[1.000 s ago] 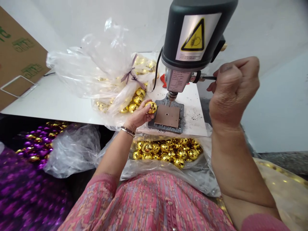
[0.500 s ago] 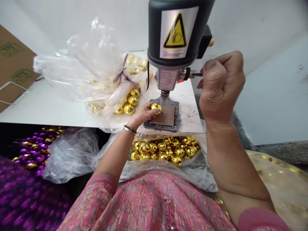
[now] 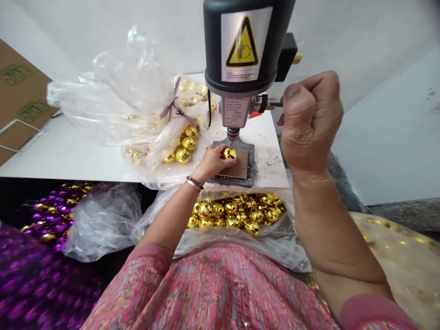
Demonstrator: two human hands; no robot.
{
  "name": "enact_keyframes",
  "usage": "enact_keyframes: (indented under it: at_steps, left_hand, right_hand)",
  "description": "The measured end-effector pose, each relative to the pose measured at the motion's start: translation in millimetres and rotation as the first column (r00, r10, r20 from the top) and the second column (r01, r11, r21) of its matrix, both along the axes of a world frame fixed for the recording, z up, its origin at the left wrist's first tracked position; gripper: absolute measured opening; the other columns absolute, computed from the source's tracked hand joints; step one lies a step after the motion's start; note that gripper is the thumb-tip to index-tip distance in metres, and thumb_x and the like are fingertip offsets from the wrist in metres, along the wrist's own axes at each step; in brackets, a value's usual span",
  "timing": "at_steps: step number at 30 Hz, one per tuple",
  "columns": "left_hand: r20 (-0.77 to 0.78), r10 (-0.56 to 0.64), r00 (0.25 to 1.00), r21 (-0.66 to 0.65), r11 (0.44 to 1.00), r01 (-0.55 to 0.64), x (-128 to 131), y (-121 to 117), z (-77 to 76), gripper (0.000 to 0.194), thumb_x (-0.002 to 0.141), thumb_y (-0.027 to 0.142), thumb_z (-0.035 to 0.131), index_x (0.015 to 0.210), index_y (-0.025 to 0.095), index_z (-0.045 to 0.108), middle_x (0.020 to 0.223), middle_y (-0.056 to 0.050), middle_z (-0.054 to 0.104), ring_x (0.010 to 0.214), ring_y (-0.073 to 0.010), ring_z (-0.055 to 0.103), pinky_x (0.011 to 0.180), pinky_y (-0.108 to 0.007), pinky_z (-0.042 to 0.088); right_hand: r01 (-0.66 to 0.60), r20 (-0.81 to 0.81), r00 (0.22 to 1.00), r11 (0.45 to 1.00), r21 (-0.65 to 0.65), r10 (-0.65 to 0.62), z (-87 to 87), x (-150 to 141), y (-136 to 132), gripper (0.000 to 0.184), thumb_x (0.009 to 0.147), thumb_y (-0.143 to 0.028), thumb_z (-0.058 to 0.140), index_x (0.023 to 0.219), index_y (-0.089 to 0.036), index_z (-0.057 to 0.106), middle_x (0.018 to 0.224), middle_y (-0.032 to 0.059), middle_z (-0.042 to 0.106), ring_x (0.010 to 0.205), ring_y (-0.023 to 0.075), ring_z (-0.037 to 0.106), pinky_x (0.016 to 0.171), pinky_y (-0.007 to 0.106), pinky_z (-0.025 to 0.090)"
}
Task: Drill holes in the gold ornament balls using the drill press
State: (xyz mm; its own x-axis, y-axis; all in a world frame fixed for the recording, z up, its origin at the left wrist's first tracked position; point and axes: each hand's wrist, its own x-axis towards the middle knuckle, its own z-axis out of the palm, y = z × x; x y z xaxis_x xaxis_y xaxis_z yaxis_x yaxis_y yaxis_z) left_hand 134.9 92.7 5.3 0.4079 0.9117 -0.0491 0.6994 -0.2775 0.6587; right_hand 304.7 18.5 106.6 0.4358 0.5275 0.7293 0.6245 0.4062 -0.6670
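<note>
A small drill press [image 3: 249, 46] with a black motor housing and a yellow warning label stands on the white table. My left hand [image 3: 216, 161] pinches a shiny gold faceted ball [image 3: 230, 154] over the brown plate [image 3: 240, 168] on the press base. The thin drill bit [image 3: 231, 145] is right above the ball; whether it touches the ball I cannot tell. My right hand [image 3: 311, 121] is closed around the press's feed lever [image 3: 275, 104] at the right; most of the lever is hidden inside the fist.
Gold balls [image 3: 237, 213] fill an open plastic bag in front of me. More sit in a tied clear bag [image 3: 151, 114] on the white table [image 3: 85, 160]. Purple and gold balls [image 3: 53, 213] lie lower left. A cardboard box [image 3: 20, 96] stands at the far left. Dark shavings surround the base.
My left hand has moved the gold ball a little to the right, from beside the drill bit to beneath it. My right hand stays on the lever. The view has shifted slightly.
</note>
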Motion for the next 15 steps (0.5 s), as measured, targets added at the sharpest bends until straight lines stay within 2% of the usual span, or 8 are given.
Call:
enact_keyframes:
  at_steps: [4,8,15]
  left_hand:
    - [0.036,-0.037,0.999,0.003,0.999,0.037,8.3,3.3,-7.1,0.062,0.078,0.029,0.089,0.137,0.019,0.075,0.125,-0.010,0.070,0.124,-0.0276,0.063,0.117,-0.039,0.049]
    - [0.070,-0.030,0.997,0.004,1.000,0.029,9.2,6.5,-16.0,0.066,0.076,0.030,0.089,0.139,0.019,0.074,0.129,-0.011,0.071,0.122,-0.0275,0.066,0.116,-0.041,0.050]
    - [0.142,-0.062,0.988,0.011,0.998,0.061,7.2,6.6,-25.2,0.052,0.075,0.030,0.089,0.124,0.016,0.079,0.112,-0.010,0.074,0.103,-0.0240,0.066,0.102,-0.039,0.055]
  right_hand:
    - [-0.026,-0.013,1.000,1.000,-0.014,0.026,1.9,0.0,-2.2,0.026,0.099,-0.040,0.053,0.085,-0.021,0.044,0.072,-0.0036,0.052,0.059,0.0055,0.047,0.065,0.024,0.043]
    - [-0.020,0.017,1.000,0.998,-0.051,0.021,0.7,0.7,-7.6,0.023,0.097,-0.037,0.058,0.085,-0.022,0.046,0.070,-0.0035,0.051,0.062,0.0065,0.045,0.065,0.024,0.043]
    - [-0.052,0.088,0.994,0.996,-0.067,0.058,-21.8,5.6,-17.8,0.014,0.093,-0.032,0.058,0.087,-0.021,0.057,0.076,-0.0036,0.057,0.068,0.0038,0.048,0.069,0.020,0.047]
